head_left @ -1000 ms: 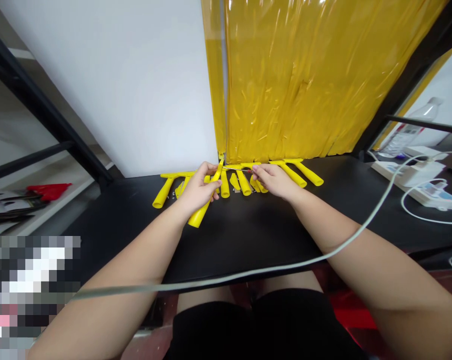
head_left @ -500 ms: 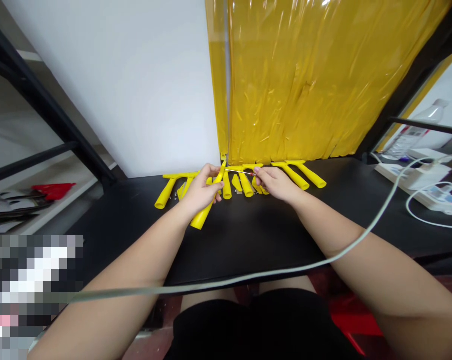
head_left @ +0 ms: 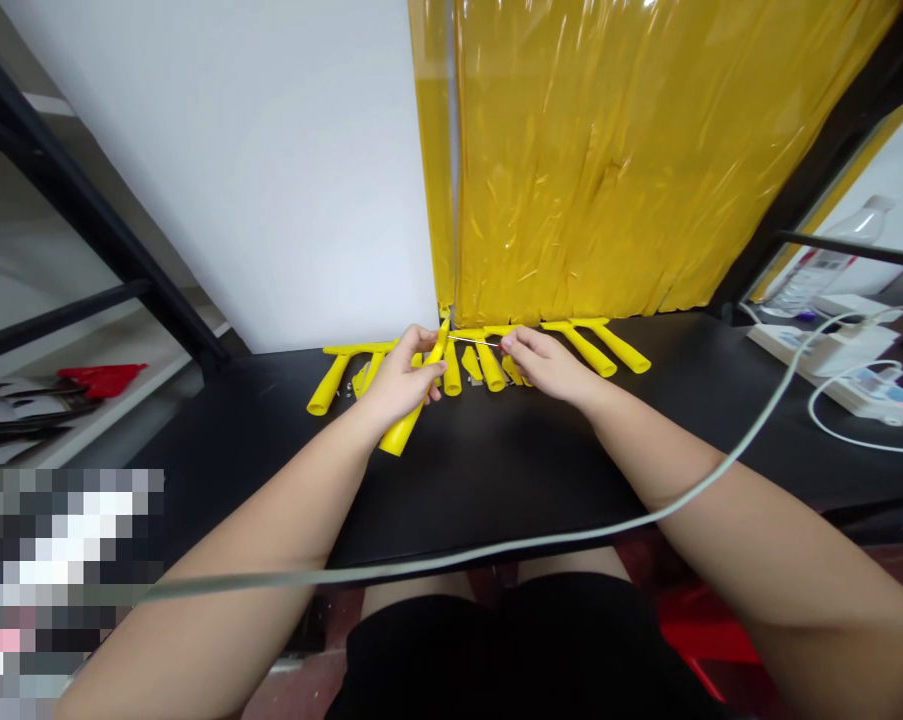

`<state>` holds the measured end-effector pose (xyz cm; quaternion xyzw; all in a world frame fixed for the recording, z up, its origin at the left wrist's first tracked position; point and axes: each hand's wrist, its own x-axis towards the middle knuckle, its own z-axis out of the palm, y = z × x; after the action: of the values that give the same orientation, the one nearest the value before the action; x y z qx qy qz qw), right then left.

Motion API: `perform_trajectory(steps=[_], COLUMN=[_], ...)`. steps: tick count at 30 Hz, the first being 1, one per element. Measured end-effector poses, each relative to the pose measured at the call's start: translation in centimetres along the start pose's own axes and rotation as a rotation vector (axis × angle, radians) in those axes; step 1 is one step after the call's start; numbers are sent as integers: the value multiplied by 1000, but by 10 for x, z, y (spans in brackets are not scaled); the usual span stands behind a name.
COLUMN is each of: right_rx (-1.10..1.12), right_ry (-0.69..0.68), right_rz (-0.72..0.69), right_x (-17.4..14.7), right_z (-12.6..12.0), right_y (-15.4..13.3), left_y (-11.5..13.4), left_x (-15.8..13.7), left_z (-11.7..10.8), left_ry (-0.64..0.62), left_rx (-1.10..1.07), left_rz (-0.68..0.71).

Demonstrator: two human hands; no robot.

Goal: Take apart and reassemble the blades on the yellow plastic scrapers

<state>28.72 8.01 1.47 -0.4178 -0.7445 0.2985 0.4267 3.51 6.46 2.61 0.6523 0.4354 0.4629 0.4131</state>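
My left hand point(head_left: 406, 378) is closed around a yellow plastic handle point(head_left: 400, 432), whose wide round end points down toward me. The handle's narrow upper part rises past my thumb and fingers. In my right hand point(head_left: 537, 362) is a thin screwdriver point(head_left: 477, 342), pinched between thumb and fingers. Its slim metal shaft points left and its tip meets the upper part of the held handle; a bit of red shows at my fingertips. Several more yellow handles point(head_left: 329, 385) lie in a row behind and beside my hands, with small flat yellow pieces point(head_left: 471, 365) among them.
A black tabletop point(head_left: 451, 490) carries the parts. Behind it stand a white panel point(head_left: 271, 180) and a yellow plastic curtain point(head_left: 608, 160). A pale cable point(head_left: 541, 545) hangs across in front of my forearms. Power strips point(head_left: 863, 385) and a clear bottle point(head_left: 833, 255) are at right.
My right hand has come slightly left, closer to the held handle. My left hand keeps its grip, and the view has shifted a little.
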Motion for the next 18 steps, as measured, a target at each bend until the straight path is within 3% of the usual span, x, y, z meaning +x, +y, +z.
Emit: perform_trajectory(steps=[6,9,12,15,18], right_rx=[-245,-236,69,499,736], right_ry=[74,102,69,-76,-160], right_rz=[-175,-204,-44,172,249], right_x=[-6,-7,-5,-2,-2], right_z=[4,7,10,11,10], right_y=[-10,-17,-19,-19,-23], left_y=[2,2,2,4,7], left_x=[-1,-3,-3,-4,-6], left_z=[0,-1,-2,-4,-8], left_ry=[40,69,67,70,97], left_rx=[54,148,194,169,158], left_rz=[31,107,151,172,181])
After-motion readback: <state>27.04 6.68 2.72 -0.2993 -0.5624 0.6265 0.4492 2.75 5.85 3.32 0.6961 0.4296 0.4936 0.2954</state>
